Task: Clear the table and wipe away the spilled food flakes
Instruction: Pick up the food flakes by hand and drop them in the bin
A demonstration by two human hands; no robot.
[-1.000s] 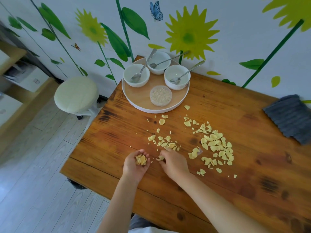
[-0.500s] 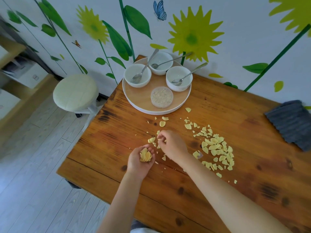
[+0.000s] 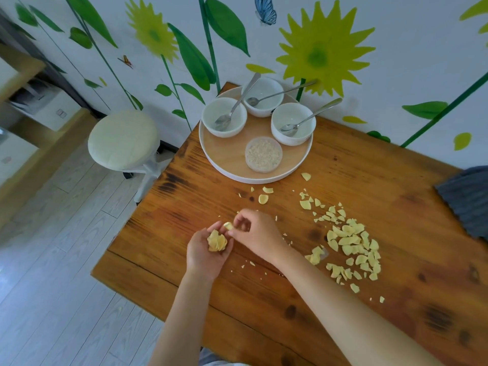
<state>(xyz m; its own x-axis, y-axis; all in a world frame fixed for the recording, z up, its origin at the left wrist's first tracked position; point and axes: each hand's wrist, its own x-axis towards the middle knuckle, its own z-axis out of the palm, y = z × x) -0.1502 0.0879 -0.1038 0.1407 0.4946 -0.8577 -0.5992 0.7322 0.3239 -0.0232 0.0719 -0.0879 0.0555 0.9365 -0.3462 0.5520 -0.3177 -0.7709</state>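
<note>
Left hand [image 3: 208, 249], near the table's near-left edge, is cupped palm-up around a small stack of pale yellow food flakes [image 3: 217, 241]. Right hand [image 3: 254, 233], touching it, pinches one more flake [image 3: 228, 225] between fingertips over the cupped palm.

Flakes look thin, light, brittle; likely to crumble if squeezed, so a gentle pinch by the edges or a sweep into the palm suits.

Right of the hands: the main flake pile [image 3: 351, 244] on the brown wooden table [image 3: 396, 207], crumbs scattered around. Bare wood surrounds it; near-left edge close, crumbs could drop off.

Far: round wooden tray [image 3: 227, 151] with three white bowls [image 3: 224, 117], spoons and a clear lidded tub [image 3: 263, 154]. Far right edge: grey ribbed cloth [image 3: 467, 199].
</note>
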